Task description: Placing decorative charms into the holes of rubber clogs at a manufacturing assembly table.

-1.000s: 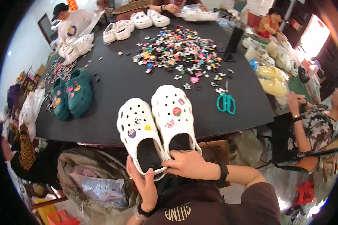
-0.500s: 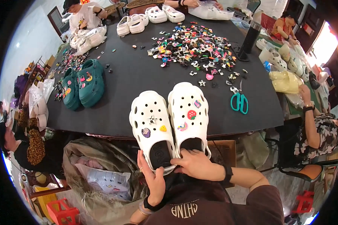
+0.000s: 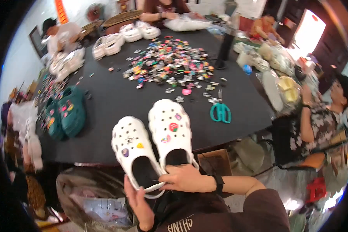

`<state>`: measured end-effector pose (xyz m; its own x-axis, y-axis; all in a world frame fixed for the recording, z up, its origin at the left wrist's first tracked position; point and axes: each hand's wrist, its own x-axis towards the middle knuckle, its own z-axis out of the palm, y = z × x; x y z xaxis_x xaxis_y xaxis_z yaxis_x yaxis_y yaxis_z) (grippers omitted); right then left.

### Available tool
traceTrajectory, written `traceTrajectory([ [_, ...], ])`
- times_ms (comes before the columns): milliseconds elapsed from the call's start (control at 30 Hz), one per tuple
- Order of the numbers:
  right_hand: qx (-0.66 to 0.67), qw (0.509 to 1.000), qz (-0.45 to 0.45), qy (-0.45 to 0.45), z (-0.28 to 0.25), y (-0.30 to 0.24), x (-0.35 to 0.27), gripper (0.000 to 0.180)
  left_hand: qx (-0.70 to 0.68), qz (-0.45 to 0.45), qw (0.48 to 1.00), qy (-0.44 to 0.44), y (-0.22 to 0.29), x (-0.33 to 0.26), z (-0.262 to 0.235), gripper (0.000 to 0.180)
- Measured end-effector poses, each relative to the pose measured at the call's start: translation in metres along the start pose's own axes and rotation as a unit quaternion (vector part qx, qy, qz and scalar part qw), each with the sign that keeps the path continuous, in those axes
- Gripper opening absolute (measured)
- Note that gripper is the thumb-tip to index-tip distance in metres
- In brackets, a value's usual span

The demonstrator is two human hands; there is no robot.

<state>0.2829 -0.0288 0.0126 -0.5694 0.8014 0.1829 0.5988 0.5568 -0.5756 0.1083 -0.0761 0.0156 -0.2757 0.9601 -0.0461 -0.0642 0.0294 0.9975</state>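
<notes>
Two white foam clogs lie side by side, toes pointing away, at the table's near edge. Clipped to the left clog are a star, a yellow charm and a purple charm. The right clog carries a strawberry, a rainbow and a small purple charm. My left hand holds the left clog's heel from its outer side. My right hand grips both clogs at the heels, its thumb reaching toward the left clog and its fingers partly hidden inside the right one.
Beyond lies a heap of colourful shoe charms. Teal-handled scissors rest on the right, green clogs on the left. More white clogs stand at the back. Co-workers sit around the black table; a sack stands below.
My view has swung right, so the table's contents appear farther left. Both hands keep hold of the clogs. At right, the co-worker's bag of yellow shoes has shifted.
</notes>
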Motion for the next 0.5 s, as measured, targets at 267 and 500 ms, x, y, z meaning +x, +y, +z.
traceTrajectory([
  [267,0.057,0.997,-0.057,0.012,-0.062,-0.012,-0.041,0.027,-0.032,0.027,0.999,0.000,0.025,0.006,-0.006,0.043],
  [500,-0.129,0.990,-0.007,0.050,-0.146,-0.020,-0.107,0.018,0.086,-0.036,0.988,-0.123,0.018,0.010,0.020,0.035],
])
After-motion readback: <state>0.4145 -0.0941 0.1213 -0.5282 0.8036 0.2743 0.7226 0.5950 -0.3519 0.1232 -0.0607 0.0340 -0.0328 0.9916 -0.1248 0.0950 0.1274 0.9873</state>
